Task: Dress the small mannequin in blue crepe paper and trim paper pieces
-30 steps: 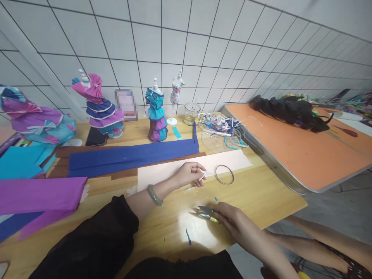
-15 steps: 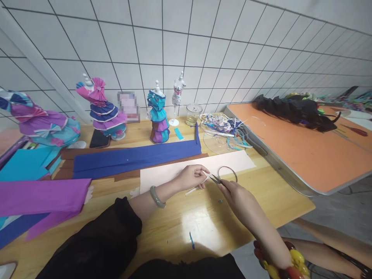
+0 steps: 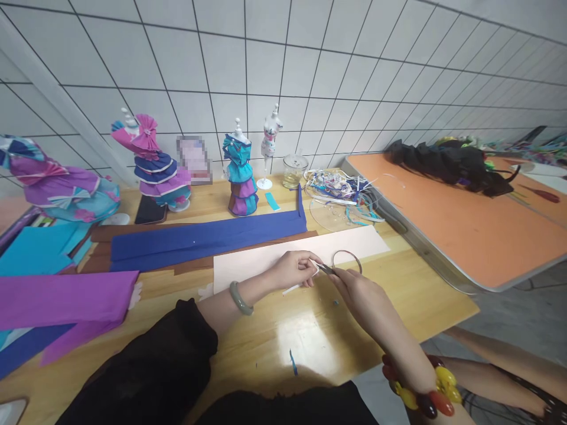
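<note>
My left hand (image 3: 296,268) pinches a thin white strip (image 3: 292,289), whose loose end hangs down toward the wooden table. Thread snips (image 3: 325,269) are gripped in my right hand (image 3: 359,292), their blades pointing left and meeting the strip at my left fingertips. Whether the blades have closed through it I cannot make out. Just behind my right fingers lies a thin ring (image 3: 349,252), partly hidden by the hand. Beneath and behind my left hand a long pale pink sheet (image 3: 354,241) is spread out.
Dark blue folded paper (image 3: 208,239) lies behind the pale sheet, purple paper (image 3: 66,298) to the left. Small dressed mannequins (image 3: 241,177), a bare mannequin (image 3: 270,141), a glass (image 3: 295,171) and tangled scraps (image 3: 336,188) stand along the wall. An orange table (image 3: 443,218) adjoins at right.
My right hand has lifted the snips from low over the table up and forward to the strip at my left fingers. My left hand has stayed nearly in place.
</note>
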The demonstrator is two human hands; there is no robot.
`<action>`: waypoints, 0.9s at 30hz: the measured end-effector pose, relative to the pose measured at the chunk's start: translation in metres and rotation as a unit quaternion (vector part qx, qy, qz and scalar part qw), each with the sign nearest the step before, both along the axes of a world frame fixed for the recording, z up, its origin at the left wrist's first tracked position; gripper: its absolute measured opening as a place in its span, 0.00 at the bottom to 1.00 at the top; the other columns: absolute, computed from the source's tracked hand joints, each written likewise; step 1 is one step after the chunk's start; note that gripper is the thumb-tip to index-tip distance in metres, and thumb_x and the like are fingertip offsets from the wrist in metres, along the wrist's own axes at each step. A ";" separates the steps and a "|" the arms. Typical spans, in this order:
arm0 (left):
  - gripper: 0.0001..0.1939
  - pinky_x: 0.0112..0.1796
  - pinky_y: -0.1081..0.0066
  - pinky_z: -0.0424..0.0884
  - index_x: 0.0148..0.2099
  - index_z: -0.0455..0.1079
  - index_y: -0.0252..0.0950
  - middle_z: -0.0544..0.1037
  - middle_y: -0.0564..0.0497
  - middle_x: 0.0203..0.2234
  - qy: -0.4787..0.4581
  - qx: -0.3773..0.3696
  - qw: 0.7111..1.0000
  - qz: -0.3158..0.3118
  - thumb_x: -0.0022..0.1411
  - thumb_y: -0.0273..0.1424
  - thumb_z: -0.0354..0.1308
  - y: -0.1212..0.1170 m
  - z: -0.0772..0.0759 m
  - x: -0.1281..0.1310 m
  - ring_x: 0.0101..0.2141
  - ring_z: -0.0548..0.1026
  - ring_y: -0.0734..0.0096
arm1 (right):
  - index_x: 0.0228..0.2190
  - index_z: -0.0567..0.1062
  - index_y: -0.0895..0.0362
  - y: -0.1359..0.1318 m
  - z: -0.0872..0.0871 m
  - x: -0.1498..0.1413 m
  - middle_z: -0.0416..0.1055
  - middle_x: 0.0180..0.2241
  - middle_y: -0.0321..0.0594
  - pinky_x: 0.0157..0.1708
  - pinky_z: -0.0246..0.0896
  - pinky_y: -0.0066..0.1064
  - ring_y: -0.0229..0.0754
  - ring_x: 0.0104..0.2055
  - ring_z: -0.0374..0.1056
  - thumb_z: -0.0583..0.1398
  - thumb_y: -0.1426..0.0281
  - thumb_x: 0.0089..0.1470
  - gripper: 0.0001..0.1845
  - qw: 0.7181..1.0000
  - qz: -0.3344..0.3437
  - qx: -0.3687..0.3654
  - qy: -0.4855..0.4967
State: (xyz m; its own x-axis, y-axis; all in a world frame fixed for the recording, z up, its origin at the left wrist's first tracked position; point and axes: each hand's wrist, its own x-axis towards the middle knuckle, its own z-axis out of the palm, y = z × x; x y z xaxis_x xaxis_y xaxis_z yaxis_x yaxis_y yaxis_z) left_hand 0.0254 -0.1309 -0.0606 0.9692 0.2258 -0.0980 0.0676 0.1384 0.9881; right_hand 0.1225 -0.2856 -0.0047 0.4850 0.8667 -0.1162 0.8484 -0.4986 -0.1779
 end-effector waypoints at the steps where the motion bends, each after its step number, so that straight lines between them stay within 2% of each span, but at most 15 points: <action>1: 0.13 0.23 0.76 0.70 0.44 0.68 0.30 0.72 0.52 0.23 0.003 0.000 1.000 0.000 0.56 0.29 0.55 0.000 0.000 0.000 0.21 0.73 0.76 | 0.37 0.73 0.56 0.000 -0.001 0.000 0.73 0.31 0.45 0.25 0.55 0.30 0.45 0.30 0.71 0.46 0.62 0.63 0.19 1.000 0.002 0.007 -0.003; 9: 0.13 0.23 0.77 0.70 0.45 0.67 0.31 0.72 0.52 0.22 0.003 0.009 1.000 -0.007 0.56 0.29 0.55 0.001 -0.001 0.000 0.22 0.73 0.76 | 0.35 0.72 0.56 0.002 -0.004 -0.002 0.74 0.30 0.45 0.23 0.54 0.29 0.43 0.28 0.71 0.46 0.63 0.63 0.18 0.999 0.012 0.003 -0.030; 18: 0.13 0.23 0.76 0.69 0.44 0.68 0.30 0.72 0.52 0.22 0.013 0.007 1.000 -0.001 0.56 0.28 0.55 0.000 0.002 -0.001 0.21 0.73 0.76 | 0.34 0.73 0.57 0.005 -0.003 -0.003 0.75 0.31 0.46 0.24 0.56 0.29 0.44 0.31 0.72 0.46 0.65 0.63 0.18 0.999 0.009 -0.006 -0.037; 27: 0.16 0.23 0.77 0.70 0.47 0.66 0.32 0.72 0.52 0.22 0.012 0.007 1.000 -0.008 0.54 0.26 0.55 0.002 0.003 -0.001 0.21 0.74 0.76 | 0.40 0.72 0.56 0.002 -0.006 -0.003 0.74 0.31 0.46 0.24 0.56 0.29 0.45 0.30 0.72 0.48 0.63 0.62 0.16 1.000 0.001 0.005 -0.030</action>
State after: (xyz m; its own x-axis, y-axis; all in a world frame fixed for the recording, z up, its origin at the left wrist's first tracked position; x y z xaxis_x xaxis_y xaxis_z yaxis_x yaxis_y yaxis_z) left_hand 0.0246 -0.1290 -0.0574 0.9702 0.2113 -0.1185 0.0937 0.1236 0.9879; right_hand 0.1199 -0.2833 -0.0102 0.4884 0.8690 -0.0792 0.8589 -0.4948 -0.1321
